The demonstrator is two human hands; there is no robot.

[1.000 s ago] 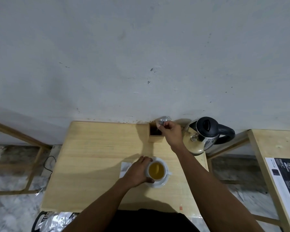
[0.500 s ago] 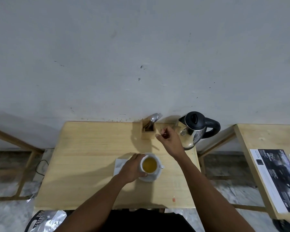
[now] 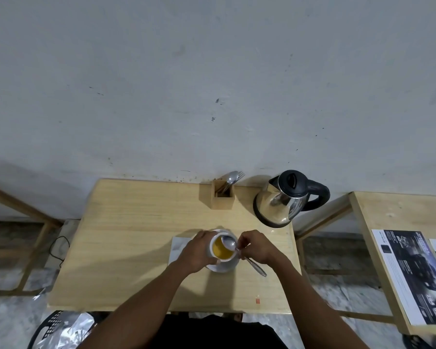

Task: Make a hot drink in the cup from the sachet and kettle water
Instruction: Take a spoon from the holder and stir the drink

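Bare room: wooden tables [image 3: 136,222], scuffed wall [image 3: 212,84].

Wooden cutlery holder [image 3: 222,197] with forks, spoons at table [image 3: 126,248] rear; printed sheet [image 3: 410,275], perhaps brochure, on side table [image 3: 388,210].

left hand [image 3: 196,250] gripping cup [image 3: 222,248], right hand [image 3: 256,246] dipping spoon [image 3: 239,251]

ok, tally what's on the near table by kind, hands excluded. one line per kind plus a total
Cup: 1
Saucer: 1
Spoon in the right hand, bowl over the cup: 1
Kettle: 1
Wooden cutlery holder: 1 (pieces inside too bunched to count)
White flat item beside the saucer: 1
Total: 6
The left hand grips the cup.
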